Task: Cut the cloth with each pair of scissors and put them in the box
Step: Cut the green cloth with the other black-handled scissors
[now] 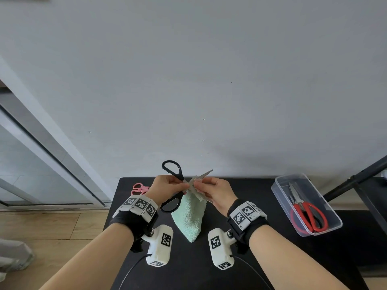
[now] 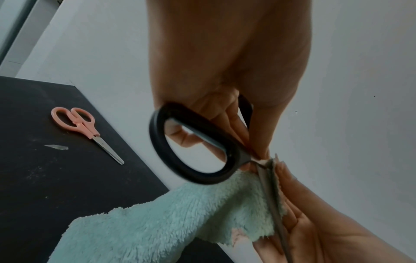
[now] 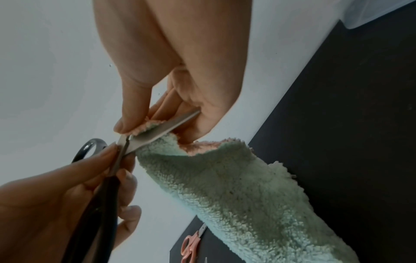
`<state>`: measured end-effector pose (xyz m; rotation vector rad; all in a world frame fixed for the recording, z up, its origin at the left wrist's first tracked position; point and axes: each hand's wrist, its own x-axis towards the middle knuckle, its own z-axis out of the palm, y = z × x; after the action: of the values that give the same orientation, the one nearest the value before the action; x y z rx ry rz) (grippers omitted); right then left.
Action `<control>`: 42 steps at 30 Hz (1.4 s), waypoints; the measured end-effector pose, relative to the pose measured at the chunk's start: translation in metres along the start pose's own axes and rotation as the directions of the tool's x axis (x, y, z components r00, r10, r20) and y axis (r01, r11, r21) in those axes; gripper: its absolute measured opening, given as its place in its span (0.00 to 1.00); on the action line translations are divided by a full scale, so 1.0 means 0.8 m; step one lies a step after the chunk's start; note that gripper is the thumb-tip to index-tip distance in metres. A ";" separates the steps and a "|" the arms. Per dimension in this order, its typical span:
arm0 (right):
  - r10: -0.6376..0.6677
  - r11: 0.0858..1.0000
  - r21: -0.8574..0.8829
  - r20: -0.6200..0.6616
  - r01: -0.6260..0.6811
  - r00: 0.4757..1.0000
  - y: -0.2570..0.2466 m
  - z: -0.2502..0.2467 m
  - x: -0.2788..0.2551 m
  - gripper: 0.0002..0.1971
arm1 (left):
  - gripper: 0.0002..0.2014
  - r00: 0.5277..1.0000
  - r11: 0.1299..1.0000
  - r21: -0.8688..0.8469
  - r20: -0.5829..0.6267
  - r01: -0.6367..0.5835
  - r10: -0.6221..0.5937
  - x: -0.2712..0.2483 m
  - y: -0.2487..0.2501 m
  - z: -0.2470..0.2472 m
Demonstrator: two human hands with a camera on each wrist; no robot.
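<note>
Black-handled scissors [image 1: 174, 174] are held up over the table, blades pointing up and right. My left hand [image 1: 167, 186] grips them near the pivot, and both handle loops [image 2: 200, 178] are empty of fingers. The mint-green fleece cloth [image 1: 189, 216] hangs down to the table. My right hand [image 1: 211, 189] pinches its top edge, which meets the blades [image 3: 157, 130] close to the pivot. Red scissors [image 1: 307, 214] lie inside the clear plastic box [image 1: 278, 191] at the right. Pink scissors [image 1: 139, 188] lie on the table's far left.
The black table [image 1: 251, 258] stands against a grey wall. A small cloth scrap [image 2: 56, 147] lies near the pink scissors [image 2: 78, 122]. A black metal frame [image 1: 356, 181] rises behind the box at the right edge. Wooden floor lies to the left.
</note>
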<state>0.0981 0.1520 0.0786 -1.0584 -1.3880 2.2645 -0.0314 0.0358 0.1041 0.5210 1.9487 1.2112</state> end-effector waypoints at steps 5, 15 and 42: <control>-0.009 1.000 -0.013 0.016 0.009 1.000 -0.002 0.005 -0.005 0.07 | 0.09 1.000 0.998 0.055 0.016 -0.022 0.021 -0.003 -0.001 -0.002; -0.034 0.999 0.023 -0.044 0.035 0.998 -0.005 0.008 -0.009 0.06 | 0.07 0.999 0.999 0.041 0.035 -0.029 0.027 -0.012 0.012 -0.004; -0.027 0.981 0.180 -0.247 0.073 0.969 -0.031 -0.043 0.004 0.10 | 0.06 1.000 0.999 0.034 0.010 -0.019 0.019 0.007 0.006 -0.023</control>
<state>0.1169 0.1882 0.0890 -1.1770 -1.0685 2.0973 -0.0493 0.0314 0.1105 0.5629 1.9627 1.1871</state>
